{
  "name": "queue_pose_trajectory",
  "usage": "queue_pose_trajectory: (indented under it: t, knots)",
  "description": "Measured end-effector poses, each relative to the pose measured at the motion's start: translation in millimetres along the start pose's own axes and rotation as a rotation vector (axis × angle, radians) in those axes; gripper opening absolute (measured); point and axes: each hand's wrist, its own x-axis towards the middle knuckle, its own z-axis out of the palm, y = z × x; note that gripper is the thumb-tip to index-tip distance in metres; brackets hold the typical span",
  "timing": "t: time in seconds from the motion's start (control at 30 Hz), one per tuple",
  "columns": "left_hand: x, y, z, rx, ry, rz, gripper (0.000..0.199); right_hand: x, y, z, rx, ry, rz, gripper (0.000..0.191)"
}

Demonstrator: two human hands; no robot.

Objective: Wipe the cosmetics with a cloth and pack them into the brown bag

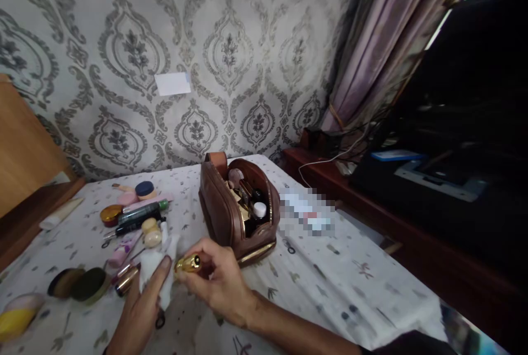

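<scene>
My right hand (225, 283) pinches a small shiny gold bottle (188, 263) at the front middle of the cloth-covered table. Just left of it, my left hand (142, 303) has its fingers and thumb round a crumpled white tissue (153, 267). The tissue touches or nearly touches the gold bottle. Behind my right hand stands a brown leather bag (220, 206), unzipped, with a white-capped bottle (259, 210) and several other cosmetics inside.
Several cosmetics lie at the left, among them a dark green-capped tube (142, 213), a navy-lidded jar (144, 190), an open round compact (88, 284) and a yellow item (18, 319). A dark red cabinet (371, 212) borders the table's right side.
</scene>
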Motion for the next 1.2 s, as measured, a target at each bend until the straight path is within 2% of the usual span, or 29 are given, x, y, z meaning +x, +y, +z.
queue_pose_trajectory:
  t: [0.1,0.17,0.2,0.27,0.33,0.4,0.5,0.6,0.7,0.9,1.2]
  knots:
    - [9.2,18.6,4.2,-0.024,-0.029,-0.085,0.035,-3.2,-31.4,-31.9,0.077,0.05,-0.01,0.03]
    - [15.5,43.2,9.4,-0.067,-0.106,-0.108,0.036,-5.0,-52.3,-55.0,0.065,0.122,-0.049,0.031]
    - [18.3,57.5,12.6,-0.087,-0.143,-0.074,0.035,-5.6,-61.8,-66.3,0.048,0.17,-0.084,0.03]
    - [23.2,87.2,20.5,-0.133,-0.285,0.126,0.031,-5.7,-77.2,-86.9,0.002,0.257,-0.154,0.027]
    - [27.2,114.1,31.1,-0.145,-0.396,0.439,0.036,-3.7,-87.0,-104.2,-0.052,0.323,-0.218,0.025]
    - [30.6,135.4,45.1,-0.092,-0.412,0.682,0.046,0.7,-91.1,-118.0,-0.114,0.357,-0.255,0.024]
    - [34.5,155.0,69.7,0.037,-0.356,0.819,0.045,10.1,-89.7,-134.1,-0.197,0.371,-0.283,0.024]
    - [37.8,162.7,90.6,0.144,-0.273,0.858,0.032,19.2,-85.0,-146.6,-0.239,0.362,-0.273,0.026]
    - [41.0,166.1,101.9,0.212,-0.227,0.849,0.023,25.9,-81.4,-156.6,-0.274,0.355,-0.246,0.029]
    - [44.7,173.6,109.5,0.32,-0.264,0.744,0.019,33.5,-77.3,-167.5,-0.341,0.328,-0.198,0.034]
    - [40.8,169.3,118.1,0.379,-0.178,0.794,0.016,34.4,-71.9,-172.2,-0.359,0.303,-0.185,0.033]
